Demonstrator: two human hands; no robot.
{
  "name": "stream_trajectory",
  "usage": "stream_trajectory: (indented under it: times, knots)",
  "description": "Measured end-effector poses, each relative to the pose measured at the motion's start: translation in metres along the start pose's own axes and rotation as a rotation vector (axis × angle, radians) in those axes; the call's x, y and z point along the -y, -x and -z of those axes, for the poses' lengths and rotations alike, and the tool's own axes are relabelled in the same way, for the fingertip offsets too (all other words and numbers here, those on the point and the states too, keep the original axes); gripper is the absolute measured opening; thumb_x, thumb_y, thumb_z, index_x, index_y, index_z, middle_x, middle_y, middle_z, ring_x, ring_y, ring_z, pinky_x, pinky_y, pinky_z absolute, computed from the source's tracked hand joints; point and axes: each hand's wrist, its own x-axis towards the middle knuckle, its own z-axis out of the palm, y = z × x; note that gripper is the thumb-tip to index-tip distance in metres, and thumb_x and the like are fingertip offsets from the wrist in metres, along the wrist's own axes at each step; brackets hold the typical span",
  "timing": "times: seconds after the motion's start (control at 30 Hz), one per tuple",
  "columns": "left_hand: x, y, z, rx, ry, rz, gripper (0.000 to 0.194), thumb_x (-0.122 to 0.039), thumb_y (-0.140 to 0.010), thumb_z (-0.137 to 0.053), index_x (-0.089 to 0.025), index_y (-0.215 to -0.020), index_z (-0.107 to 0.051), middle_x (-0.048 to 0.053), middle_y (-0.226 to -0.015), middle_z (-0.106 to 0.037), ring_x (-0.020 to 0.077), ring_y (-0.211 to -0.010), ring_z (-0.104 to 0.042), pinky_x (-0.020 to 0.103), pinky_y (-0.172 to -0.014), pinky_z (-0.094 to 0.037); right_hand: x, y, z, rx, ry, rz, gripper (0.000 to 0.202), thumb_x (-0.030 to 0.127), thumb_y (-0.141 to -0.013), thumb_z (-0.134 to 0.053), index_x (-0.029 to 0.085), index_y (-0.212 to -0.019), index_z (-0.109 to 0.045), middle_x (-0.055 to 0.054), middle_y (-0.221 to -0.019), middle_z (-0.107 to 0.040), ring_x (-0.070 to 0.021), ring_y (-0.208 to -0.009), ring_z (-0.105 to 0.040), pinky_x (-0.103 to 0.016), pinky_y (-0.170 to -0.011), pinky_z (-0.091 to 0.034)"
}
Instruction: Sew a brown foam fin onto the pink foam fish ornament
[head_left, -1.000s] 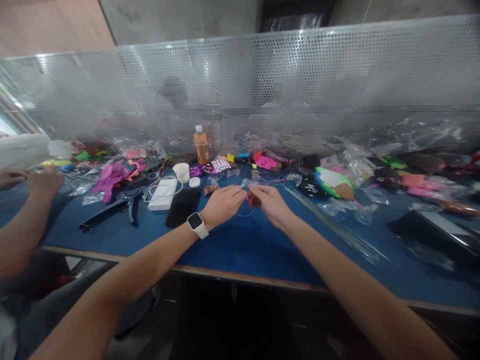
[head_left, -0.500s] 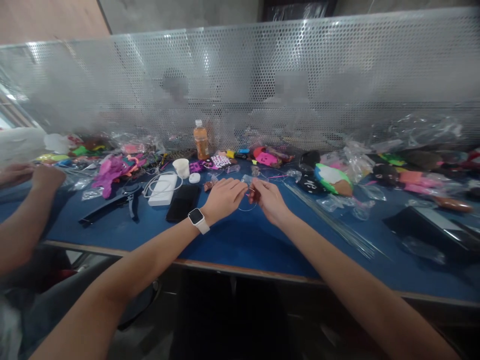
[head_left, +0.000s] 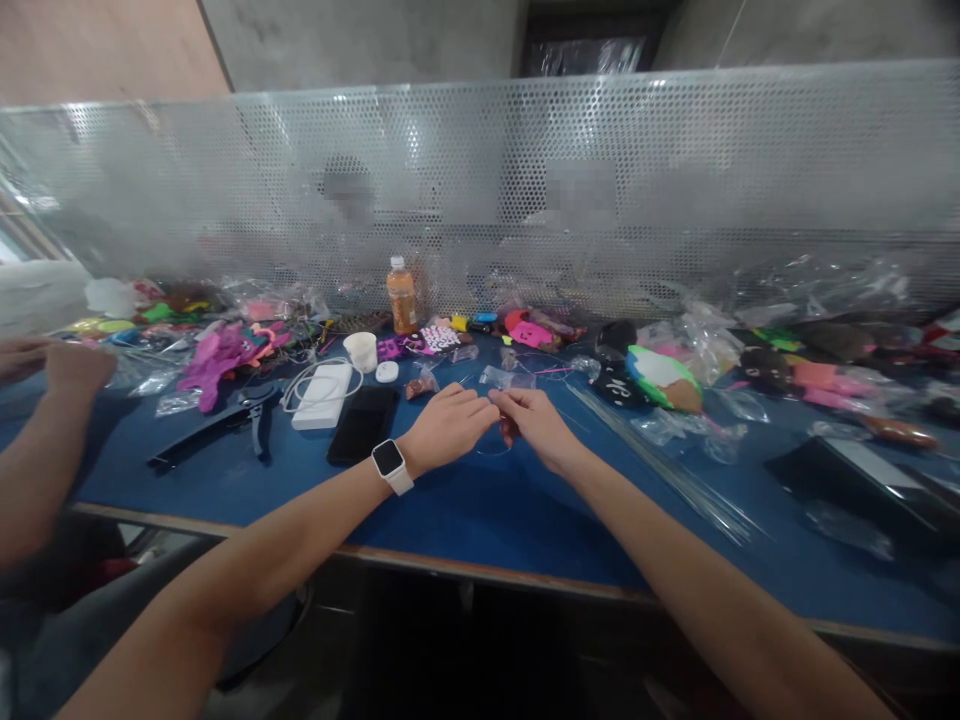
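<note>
My left hand (head_left: pixel 454 425), with a white-strapped watch (head_left: pixel 391 462) on its wrist, is closed in a pinch above the blue table. Touching its fingertips, my right hand (head_left: pixel 532 420) pinches as well. A thin pale wire (head_left: pixel 495 453) curves out in a loop below the fingers; its pinched part is hidden. A small clear plastic bag (head_left: pixel 506 378) lies just beyond the hands. Left of it is a brown piece in clear wrap (head_left: pixel 420 386). A bundle of long thin wires (head_left: pixel 675 465) rests to the right of my right hand.
On the left are pruning shears (head_left: pixel 217 425), a black phone (head_left: pixel 364 425), a white box with a cable (head_left: pixel 321 400), a cup (head_left: pixel 361 352) and a drink bottle (head_left: pixel 402 298). Coloured soft pieces and plastic bags line the perforated metal screen (head_left: pixel 465 180). Another person's hand (head_left: pixel 79 368) works at far left.
My fingertips have come together, and the wire loop beneath them shows less. The view has tilted up a little, so the table sits lower in the picture.
</note>
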Motion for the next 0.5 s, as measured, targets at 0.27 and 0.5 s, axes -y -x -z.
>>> stream_trajectory:
  times: [0.27,0.5]
  knots:
    - [-0.002,0.003,-0.002,-0.133,0.122,0.075,0.023,-0.03,-0.109,-0.048,-0.017,-0.098,-0.064,0.004,-0.082,-0.071,0.0171,-0.077,-0.063,0.032,-0.073,-0.048,-0.01,0.001,0.0,0.16,-0.203,-0.266,0.057,0.072,-0.077,-0.076,0.019,-0.063,-0.06,0.003,-0.051,-0.052,-0.0114,-0.041,-0.048,-0.025,-0.041,-0.041]
    - [0.012,0.004,-0.011,-0.02,0.237,0.252,0.019,-0.026,-0.109,-0.048,-0.018,-0.108,-0.065,0.005,-0.093,-0.073,0.0178,-0.085,-0.067,0.034,-0.08,-0.055,-0.018,0.005,-0.006,-0.005,-0.175,-0.102,0.046,0.065,-0.095,-0.061,0.023,-0.074,-0.062,0.0,-0.061,-0.057,-0.017,-0.054,-0.053,-0.03,-0.053,-0.044]
